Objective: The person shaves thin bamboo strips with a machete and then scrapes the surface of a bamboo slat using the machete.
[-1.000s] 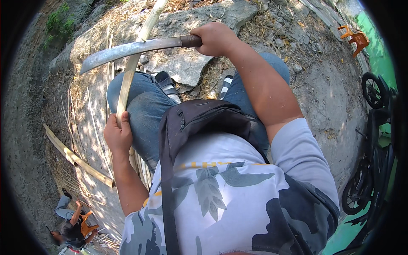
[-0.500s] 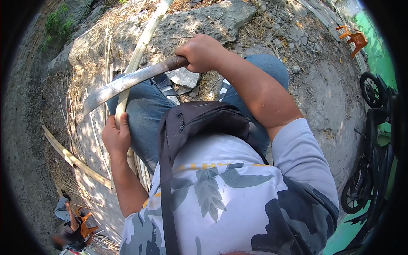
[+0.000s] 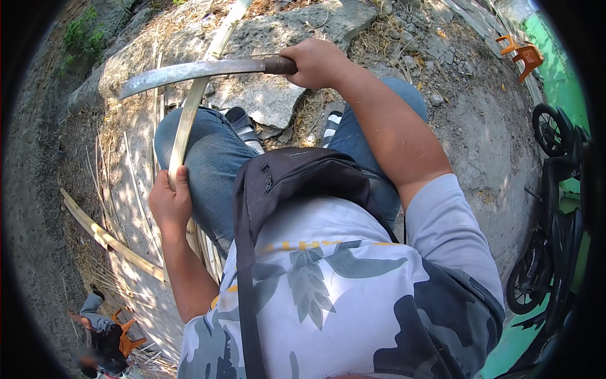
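My right hand (image 3: 315, 63) grips the dark handle of a machete (image 3: 189, 74), whose long curved blade points left. The blade lies across a pale split bamboo strip (image 3: 187, 120), over its far part; whether the edge touches it I cannot tell. Closed around the strip's near end, beside my left knee, is my left hand (image 3: 171, 199), thumb on top. From there the strip runs up and away over my thigh, past a large flat rock (image 3: 265, 98).
More split bamboo pieces (image 3: 113, 240) lie on the ground at left. Another person (image 3: 104, 338) sits on an orange chair (image 3: 129, 335) at lower left. Motorcycles (image 3: 549, 221) stand at right near a green wall (image 3: 555, 69), with an orange chair (image 3: 522, 55) at far right. A black bag (image 3: 297, 180) crosses my lap.
My right hand has moved up and slightly right, carrying the machete farther along the bamboo strip; the blade has turned more level. My left hand stays nearly in place.
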The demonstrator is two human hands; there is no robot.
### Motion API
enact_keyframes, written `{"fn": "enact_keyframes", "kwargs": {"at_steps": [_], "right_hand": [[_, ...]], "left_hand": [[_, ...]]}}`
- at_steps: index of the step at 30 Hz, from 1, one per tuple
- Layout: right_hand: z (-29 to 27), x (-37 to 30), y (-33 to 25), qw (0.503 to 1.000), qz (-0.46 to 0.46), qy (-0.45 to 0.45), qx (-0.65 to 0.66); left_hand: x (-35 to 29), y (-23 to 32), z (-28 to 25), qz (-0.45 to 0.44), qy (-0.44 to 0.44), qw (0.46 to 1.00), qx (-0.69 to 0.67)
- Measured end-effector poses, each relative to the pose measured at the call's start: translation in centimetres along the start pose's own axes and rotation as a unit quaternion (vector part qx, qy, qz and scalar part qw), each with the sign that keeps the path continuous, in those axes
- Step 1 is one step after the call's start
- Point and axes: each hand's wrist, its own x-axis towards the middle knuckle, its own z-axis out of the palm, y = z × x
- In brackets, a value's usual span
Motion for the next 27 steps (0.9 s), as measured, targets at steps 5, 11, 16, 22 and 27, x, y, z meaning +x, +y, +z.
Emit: {"fn": "enact_keyframes", "kwargs": {"at_steps": [5, 11, 16, 22, 27], "right_hand": [[0.7, 0.3, -1.7, 0.998, -0.052, -0.030, -0.004], [0.5, 0.4, -2.0, 0.996, -0.082, -0.035, 0.000], [-0.8, 0.3, -0.7, 0.996, -0.065, -0.019, -0.050], [-0.5, 0.1, -0.6, 0.998, -0.004, -0.055, -0.014], [0.3, 0.3, -0.6, 0.995, 0.018, -0.098, 0.031]], "left_hand": [[0.1, 0.2, -0.1, 0.005, -0.002, 1.000, 0.012], [0.1, 0.2, -0.1, 0.001, 0.003, 1.000, 0.003], [0.1, 0.2, -0.1, 0.005, -0.003, 1.000, -0.007], [0.2, -0.3, 0.1, 0.013, 0.007, 1.000, 0.015], [0.0, 0.3, 0.0, 0.017, 0.017, 1.000, 0.012]]}}
